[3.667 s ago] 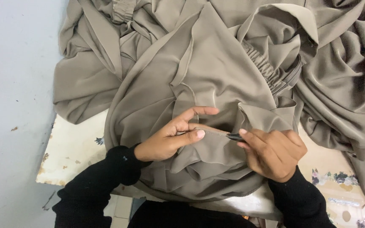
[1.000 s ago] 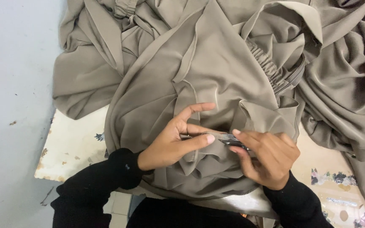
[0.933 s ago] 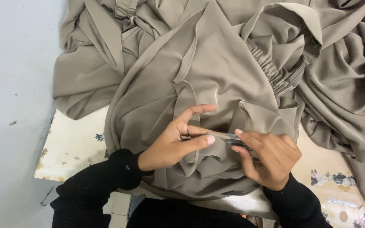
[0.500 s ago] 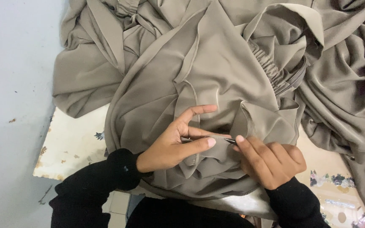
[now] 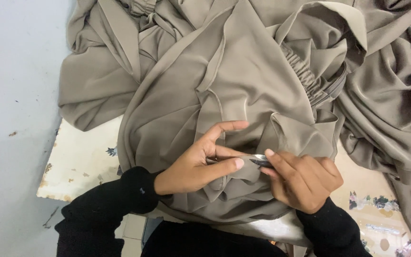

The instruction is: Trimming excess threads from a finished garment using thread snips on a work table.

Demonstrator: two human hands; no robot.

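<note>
Your left hand (image 5: 193,164) pinches a fold of the taupe garment (image 5: 243,90) just left of the small metal snips (image 5: 261,160), apparently to keep the seam taut for them. Your right hand (image 5: 303,181), just right of the snips, grips them closed-fisted. The blades are mostly hidden, so I cannot tell what they touch.

No package, label, sign or screen showed anywhere on the table or among the grey-brown cloth heaped over it.
</note>
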